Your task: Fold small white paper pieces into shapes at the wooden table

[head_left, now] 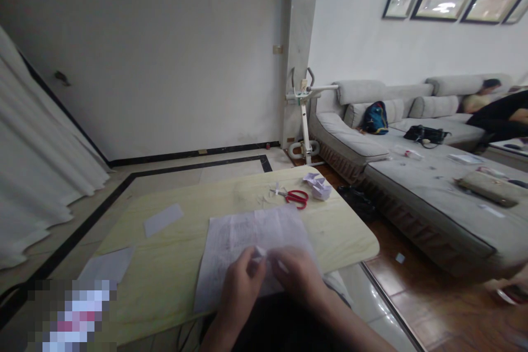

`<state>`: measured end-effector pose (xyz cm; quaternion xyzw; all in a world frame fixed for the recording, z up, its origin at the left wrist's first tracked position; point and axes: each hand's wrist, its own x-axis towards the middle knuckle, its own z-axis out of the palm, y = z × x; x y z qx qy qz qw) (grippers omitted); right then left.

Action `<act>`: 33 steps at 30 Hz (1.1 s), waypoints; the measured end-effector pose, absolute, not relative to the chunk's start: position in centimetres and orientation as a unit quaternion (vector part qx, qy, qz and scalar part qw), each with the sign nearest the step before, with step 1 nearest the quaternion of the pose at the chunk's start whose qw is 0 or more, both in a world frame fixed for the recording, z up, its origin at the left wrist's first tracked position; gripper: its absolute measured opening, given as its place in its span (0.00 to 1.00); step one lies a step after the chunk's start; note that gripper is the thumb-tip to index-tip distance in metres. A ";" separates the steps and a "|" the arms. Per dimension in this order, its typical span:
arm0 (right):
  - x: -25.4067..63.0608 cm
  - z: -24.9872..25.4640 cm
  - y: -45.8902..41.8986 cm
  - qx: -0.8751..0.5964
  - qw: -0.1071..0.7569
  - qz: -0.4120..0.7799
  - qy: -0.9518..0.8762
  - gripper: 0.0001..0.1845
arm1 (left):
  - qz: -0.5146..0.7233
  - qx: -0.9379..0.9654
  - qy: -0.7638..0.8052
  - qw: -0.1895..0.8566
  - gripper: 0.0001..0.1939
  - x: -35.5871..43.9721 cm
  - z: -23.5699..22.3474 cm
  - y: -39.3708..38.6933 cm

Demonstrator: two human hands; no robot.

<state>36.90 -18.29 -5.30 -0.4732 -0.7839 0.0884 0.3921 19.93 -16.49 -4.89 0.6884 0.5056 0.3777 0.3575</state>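
Above the near part of a large printed sheet [247,231], my two hands meet around a small piece of white paper [259,253]. My left hand [244,275] pinches it between thumb and fingers. My right hand [295,270] is closed at the paper's right side and blurred by motion; its fingertips touch or nearly touch the piece. Beyond the sheet lie red-handled scissors [297,198] with thin paper scraps [264,201] by the blades. Folded pale paper shapes [318,186] sit at the table's far right corner.
On the left of the light wooden table [173,269] lie a white paper slip [164,220] and another sheet [108,270]. An exercise bike [304,115] stands behind. To the right, a grey sofa [437,192] holds bags, and a person [495,110] reclines at its far end.
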 end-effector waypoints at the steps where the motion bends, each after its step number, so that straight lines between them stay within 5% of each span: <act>1: 36.9 -5.4 -18.3 -0.474 0.392 0.086 -0.784 0.10 | 0.376 0.689 0.510 0.353 0.11 20.0 -4.9 -16.5; 22: 36.4 -4.8 -18.2 -0.481 0.406 0.089 -0.772 0.15 | 0.350 0.740 0.521 0.242 0.10 20.5 -4.5 -16.5; 33: 36.8 -4.6 -17.7 -0.515 0.462 0.310 -0.652 0.07 | 0.410 0.705 0.464 0.345 0.16 19.7 -4.3 -16.8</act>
